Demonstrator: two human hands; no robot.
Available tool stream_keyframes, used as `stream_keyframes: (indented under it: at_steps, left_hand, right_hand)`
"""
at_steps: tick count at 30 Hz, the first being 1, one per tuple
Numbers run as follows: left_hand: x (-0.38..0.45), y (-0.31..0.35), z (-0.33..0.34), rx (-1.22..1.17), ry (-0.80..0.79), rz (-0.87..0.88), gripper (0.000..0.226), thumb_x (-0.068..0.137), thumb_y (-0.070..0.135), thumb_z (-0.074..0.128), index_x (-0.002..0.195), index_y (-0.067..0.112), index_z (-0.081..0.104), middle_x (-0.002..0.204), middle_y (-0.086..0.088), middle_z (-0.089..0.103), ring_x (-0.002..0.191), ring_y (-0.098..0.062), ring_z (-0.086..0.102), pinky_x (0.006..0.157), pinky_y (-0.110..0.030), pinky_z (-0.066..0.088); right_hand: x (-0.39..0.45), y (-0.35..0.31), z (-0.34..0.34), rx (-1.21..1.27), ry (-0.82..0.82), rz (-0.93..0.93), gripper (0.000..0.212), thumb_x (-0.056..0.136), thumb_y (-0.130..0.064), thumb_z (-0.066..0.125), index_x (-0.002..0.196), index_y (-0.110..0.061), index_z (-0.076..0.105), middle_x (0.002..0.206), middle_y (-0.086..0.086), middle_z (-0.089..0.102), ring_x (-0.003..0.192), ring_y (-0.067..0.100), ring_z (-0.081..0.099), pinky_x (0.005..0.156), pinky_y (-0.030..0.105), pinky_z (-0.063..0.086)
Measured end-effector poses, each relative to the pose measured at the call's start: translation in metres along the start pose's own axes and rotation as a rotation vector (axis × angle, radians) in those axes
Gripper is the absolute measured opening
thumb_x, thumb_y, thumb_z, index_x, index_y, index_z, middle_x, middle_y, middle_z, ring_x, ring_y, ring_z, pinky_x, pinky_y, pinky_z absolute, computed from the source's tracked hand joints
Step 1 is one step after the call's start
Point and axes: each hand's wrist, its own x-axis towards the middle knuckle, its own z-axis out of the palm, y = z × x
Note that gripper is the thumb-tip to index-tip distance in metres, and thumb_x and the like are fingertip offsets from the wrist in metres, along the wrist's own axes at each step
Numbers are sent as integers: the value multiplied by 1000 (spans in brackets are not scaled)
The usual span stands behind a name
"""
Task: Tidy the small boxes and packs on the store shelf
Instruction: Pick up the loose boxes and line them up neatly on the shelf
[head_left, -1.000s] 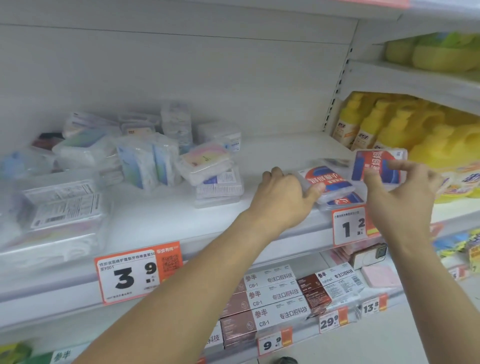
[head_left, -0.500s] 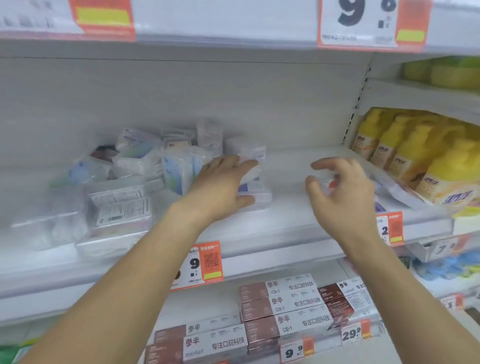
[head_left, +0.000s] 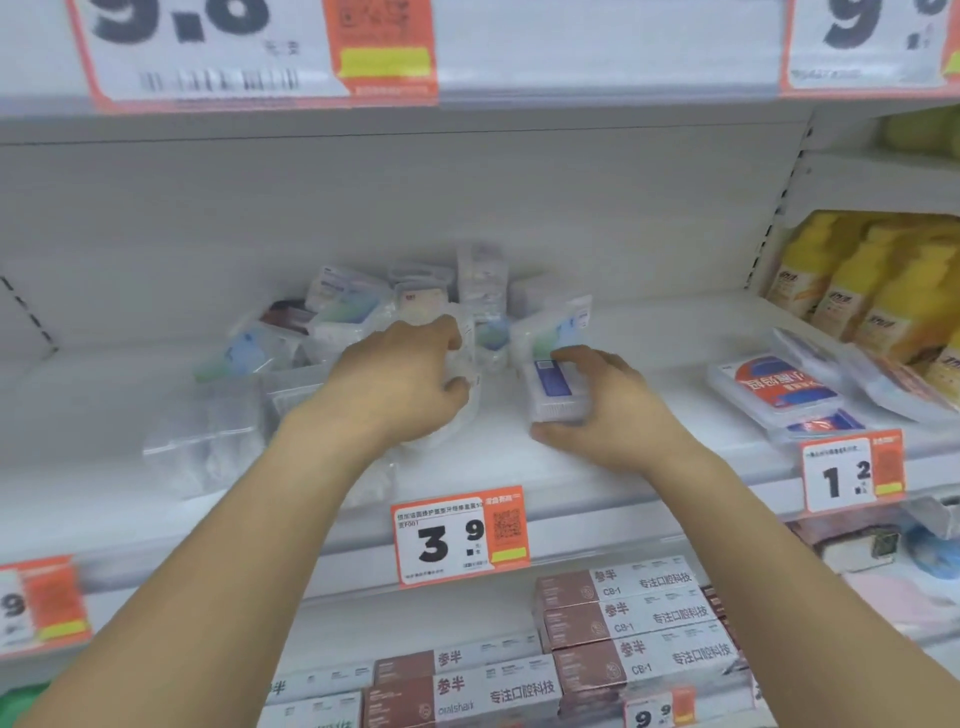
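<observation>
Packs (head_left: 415, 317) above tag (head_left: 460, 535) reading "3.9"

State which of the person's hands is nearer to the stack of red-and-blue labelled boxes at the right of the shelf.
Right. The right hand grips a blue-labelled clear box, left of the red-and-blue boxes with bare shelf between. The left hand lies farther left, on the clear packs.

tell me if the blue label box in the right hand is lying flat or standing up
Lying flat: the blue-label box rests on the shelf, label up, in the right hand.
</observation>
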Motion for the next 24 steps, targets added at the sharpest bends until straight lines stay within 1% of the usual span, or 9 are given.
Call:
stream_keyframes:
  at_steps: [5, 8, 10, 12, 15, 17, 19, 21, 24]
  left_hand:
    - [-10, -9, -11, 50, -158, 3, 56, 84, 59, 54, 129, 25, 50, 114, 1, 59, 99, -18, 52, 79, -29, 43]
    - [-12, -4, -11, 30, -108, 32, 63, 81, 61, 58, 132, 25, 47, 122, -1, 52, 102, -18, 51, 79, -29, 41]
    - [-11, 0, -6, -19, -53, 46, 66, 79, 60, 62, 133, 25, 46, 124, -5, 46, 110, -22, 50, 86, -32, 44]
    - [-9, 5, 0, -98, 38, 99, 69, 78, 56, 66, 135, 24, 45, 123, -6, 42, 115, -24, 45, 93, -33, 43]
    - [-8, 17, 5, -317, 160, 215, 74, 75, 55, 70, 136, 24, 41, 126, -3, 44, 120, -18, 42, 97, -29, 39]
    - [-7, 24, 5, -478, 188, 223, 71, 75, 52, 73, 133, 24, 42, 125, 1, 50, 112, -14, 51, 90, -27, 44]
    - [-6, 29, 2, -627, 196, 186, 68, 71, 49, 78, 127, 26, 46, 117, 7, 57, 94, -10, 61, 78, -24, 50]
    - [-5, 30, -1, -743, 198, 118, 67, 66, 48, 83, 121, 29, 51, 110, 12, 59, 82, -9, 65, 72, -24, 53]
    - [-2, 29, 0, -793, 267, 14, 54, 72, 42, 80, 115, 27, 52, 100, 14, 59, 83, -15, 66, 73, -31, 54]
  right_hand:
    - [-1, -6, -7, 89, 108, 12, 64, 63, -46, 87, 121, -34, 62, 101, -5, 60, 96, 16, 60, 72, 19, 38]
    - [-4, -10, -11, 385, 148, 107, 50, 63, -51, 87, 107, -36, 66, 87, -13, 68, 76, 4, 65, 63, 11, 46]
    - [-8, -10, -15, 564, 126, 138, 47, 65, -49, 86, 107, -33, 69, 87, -4, 74, 74, 18, 70, 70, 30, 58]
    - [-15, -13, -20, 726, 76, 110, 40, 74, -41, 83, 109, -27, 71, 95, 5, 75, 86, 28, 72, 77, 41, 61]
    - [-23, -21, -27, 1062, -123, 52, 43, 87, -40, 65, 120, -13, 66, 110, 13, 74, 101, 35, 71, 76, 39, 61]
    - [-27, -28, -32, 1193, -263, 87, 50, 92, -47, 52, 125, -11, 64, 110, 17, 73, 90, 37, 73, 66, 33, 61]
    - [-29, -29, -34, 1234, -317, 143, 55, 92, -54, 47, 125, -14, 65, 106, 16, 74, 72, 32, 74, 52, 30, 58]
    - [-29, -26, -36, 1235, -290, 190, 54, 94, -57, 44, 122, -18, 67, 98, 14, 74, 57, 28, 71, 43, 27, 53]
    - [-28, -22, -38, 1134, -37, 259, 43, 100, -48, 43, 109, -14, 68, 93, 13, 76, 57, 30, 71, 47, 29, 54]
